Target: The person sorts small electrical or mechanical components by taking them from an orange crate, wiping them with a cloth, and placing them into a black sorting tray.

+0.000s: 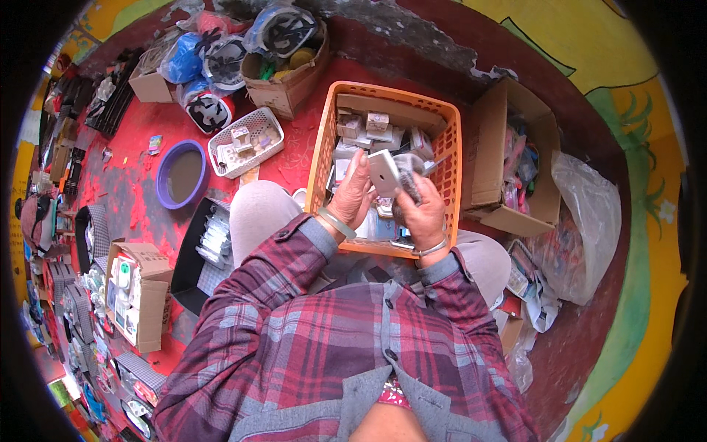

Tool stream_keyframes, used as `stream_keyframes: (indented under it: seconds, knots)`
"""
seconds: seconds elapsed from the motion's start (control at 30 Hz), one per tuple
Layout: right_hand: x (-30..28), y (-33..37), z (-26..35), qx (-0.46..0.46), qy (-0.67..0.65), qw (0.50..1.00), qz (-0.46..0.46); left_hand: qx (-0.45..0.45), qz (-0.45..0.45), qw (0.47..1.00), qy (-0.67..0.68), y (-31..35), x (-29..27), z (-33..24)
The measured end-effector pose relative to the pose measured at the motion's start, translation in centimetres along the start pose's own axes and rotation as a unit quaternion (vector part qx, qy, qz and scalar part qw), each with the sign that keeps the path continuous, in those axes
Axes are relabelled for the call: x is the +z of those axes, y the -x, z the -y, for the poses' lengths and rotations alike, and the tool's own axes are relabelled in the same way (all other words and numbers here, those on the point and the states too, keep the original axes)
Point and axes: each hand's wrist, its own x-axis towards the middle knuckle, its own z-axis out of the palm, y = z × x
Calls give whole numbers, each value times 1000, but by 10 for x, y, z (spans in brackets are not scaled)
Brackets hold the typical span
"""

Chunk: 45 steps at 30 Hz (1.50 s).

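Observation:
Above the orange plastic basket I hold a small, flat white box tilted between my hands. My left hand, with a pale bangle at its wrist, grips the box's left edge; some of its fingers are hidden. A crumpled grey cloth is bunched in my right hand, against the box's right side. The right thumb lies near the box's lower corner. Several small white boxes fill the basket below, some overlapping, with a cardboard piece along its far wall.
A white basket and a purple basin of murky water stand to the left, near a black tray of wrapped items. Cardboard boxes flank me, one at the right beside clear plastic. Bagged helmets lie far left.

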Motion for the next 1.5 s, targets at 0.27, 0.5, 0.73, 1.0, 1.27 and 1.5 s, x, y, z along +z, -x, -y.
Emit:
stream_keyframes:
  seconds: [0.27, 0.5, 0.73, 1.0, 1.27, 1.5]
  knots:
    - [-19, -8, 11, 236, -523, 817, 51, -75, 5, 965, 251, 8, 11, -22]
    - [-53, -21, 8, 140, -567, 811, 22, -78, 66, 969, 223, 12, 19, -27]
    - [-26, -17, 2, 95, -324, 941, 12, -58, 99, 984, 139, 15, 29, -22]
    - [-12, -2, -11, 112, -146, 978, 95, -31, -11, 976, 214, 7, 1, -45]
    - [-24, 6, -52, 298, -297, 903, 85, 193, -65, 956, 210, 97, -50, -176]
    - [-9, 11, -75, 357, -263, 888, 120, 268, -315, 904, 108, 261, -272, -192]
